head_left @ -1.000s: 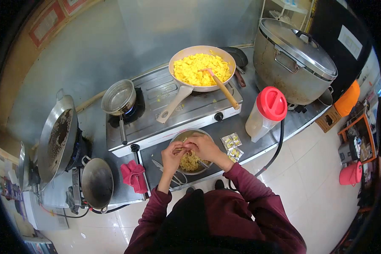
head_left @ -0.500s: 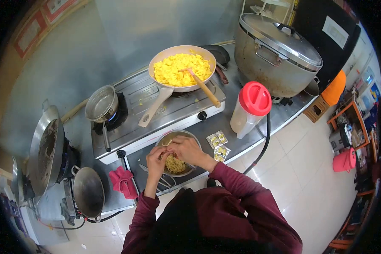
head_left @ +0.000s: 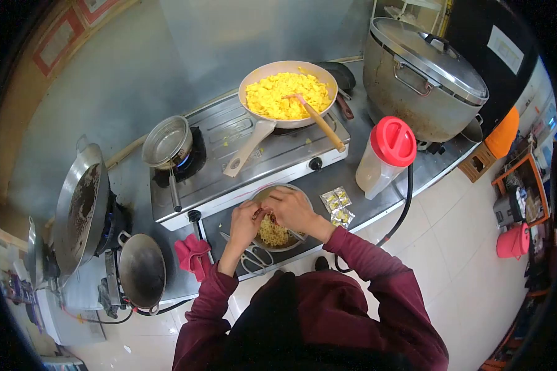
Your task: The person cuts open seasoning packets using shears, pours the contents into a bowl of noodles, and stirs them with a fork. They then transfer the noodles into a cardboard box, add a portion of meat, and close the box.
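Note:
A metal bowl (head_left: pixel 307 196) of cooked noodles (head_left: pixel 272 234) stands at the counter's front, below both hands. Over its left side my left hand (head_left: pixel 247 221) is closed, fingertips pinched together. My right hand (head_left: pixel 289 209) meets it from the right, its fingers also pinched and covering part of the bowl. Whatever lies between the fingertips is too small and hidden to make out. A utensil handle (head_left: pixel 297 235) rests against the bowl's right rim. Scissors (head_left: pixel 255 258) lie beside the bowl, under my left wrist. Small seasoning sachets (head_left: pixel 336 199) lie to its right.
Behind the bowl, a two-burner stove (head_left: pixel 247 179) carries a pan of scrambled egg (head_left: pixel 288 96) and a small saucepan (head_left: pixel 167 141) over a lit flame. A red-lidded jug (head_left: pixel 385 154) and large pot (head_left: pixel 424 86) stand right. Woks (head_left: pixel 142 270) and a pink cloth (head_left: pixel 193 255) are left.
The view has swung a little, so the whole scene sits farther right. Both hands stay together over the bowl, with only slight finger movement.

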Tool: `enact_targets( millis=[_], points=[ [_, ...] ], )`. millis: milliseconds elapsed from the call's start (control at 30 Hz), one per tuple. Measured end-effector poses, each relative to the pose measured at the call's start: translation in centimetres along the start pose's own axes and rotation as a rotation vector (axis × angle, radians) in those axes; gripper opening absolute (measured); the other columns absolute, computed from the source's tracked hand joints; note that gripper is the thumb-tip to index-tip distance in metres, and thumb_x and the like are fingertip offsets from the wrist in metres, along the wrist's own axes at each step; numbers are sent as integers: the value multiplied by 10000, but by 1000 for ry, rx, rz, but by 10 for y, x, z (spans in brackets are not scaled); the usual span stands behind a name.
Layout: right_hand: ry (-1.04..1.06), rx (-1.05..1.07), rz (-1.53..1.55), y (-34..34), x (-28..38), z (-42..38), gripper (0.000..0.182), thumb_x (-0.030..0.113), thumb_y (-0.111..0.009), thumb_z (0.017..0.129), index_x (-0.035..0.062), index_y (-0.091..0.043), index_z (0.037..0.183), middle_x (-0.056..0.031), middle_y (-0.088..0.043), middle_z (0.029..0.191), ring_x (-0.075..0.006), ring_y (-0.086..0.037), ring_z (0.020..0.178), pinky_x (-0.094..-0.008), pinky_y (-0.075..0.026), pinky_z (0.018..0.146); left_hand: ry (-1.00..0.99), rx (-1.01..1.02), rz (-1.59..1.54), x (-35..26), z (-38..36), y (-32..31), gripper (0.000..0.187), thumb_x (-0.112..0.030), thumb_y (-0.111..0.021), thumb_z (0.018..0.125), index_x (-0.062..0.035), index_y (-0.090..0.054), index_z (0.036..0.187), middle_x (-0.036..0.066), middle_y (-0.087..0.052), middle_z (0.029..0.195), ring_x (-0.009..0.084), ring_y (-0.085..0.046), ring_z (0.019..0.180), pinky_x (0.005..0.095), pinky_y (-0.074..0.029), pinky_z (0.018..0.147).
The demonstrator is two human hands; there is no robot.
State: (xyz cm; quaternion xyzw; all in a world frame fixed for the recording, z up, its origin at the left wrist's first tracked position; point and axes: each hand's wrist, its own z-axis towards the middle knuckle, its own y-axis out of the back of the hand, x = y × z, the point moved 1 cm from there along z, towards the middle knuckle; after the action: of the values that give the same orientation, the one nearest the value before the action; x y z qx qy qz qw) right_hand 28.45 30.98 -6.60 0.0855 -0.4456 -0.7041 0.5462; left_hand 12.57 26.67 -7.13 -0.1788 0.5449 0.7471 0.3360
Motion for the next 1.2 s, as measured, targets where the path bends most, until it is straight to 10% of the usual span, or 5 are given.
enact_targets(
  millis=[633, 767, 967, 1200],
  points=[
    [11, 6, -188, -13, 21, -12, 256, 171, -677, 686, 124, -639, 935, -55, -626, 895, -241, -611, 867, -325, -516, 703, 69, -65, -107, 7, -32, 1, 200, -40, -705, 741, 7, -639, 924, 151, -629, 807, 284, -625, 689, 334, -486, 601],
    [-199, -32, 12, 7, 40, -8, 241, 212, -680, 778, 106, -644, 991, -89, -636, 912, -273, -620, 847, -352, -516, 706, 107, -282, -146, 15, -50, 5, 184, -40, -683, 799, -20, -650, 978, 110, -661, 835, 176, -631, 651, 273, -484, 579],
    [-794, -302, -54, 25, -34, -96, 217, 166, -663, 813, 42, -643, 990, -137, -640, 915, -320, -616, 844, -384, -500, 731, 782, -622, -1161, 55, -112, 7, 414, -48, -632, 869, -93, -472, 1248, 60, -656, 910, 123, -630, 808, 216, -477, 612],
    [-1130, -146, -603, -3, -113, -150, 355, 251, -724, 738, -14, -623, 951, -157, -642, 869, -329, -568, 942, -427, -421, 879, 845, -483, -1203, 88, -159, -25, 364, -22, -627, 863, -82, -454, 1178, 90, -638, 959, 163, -639, 838, 249, -517, 613]
  ],
)
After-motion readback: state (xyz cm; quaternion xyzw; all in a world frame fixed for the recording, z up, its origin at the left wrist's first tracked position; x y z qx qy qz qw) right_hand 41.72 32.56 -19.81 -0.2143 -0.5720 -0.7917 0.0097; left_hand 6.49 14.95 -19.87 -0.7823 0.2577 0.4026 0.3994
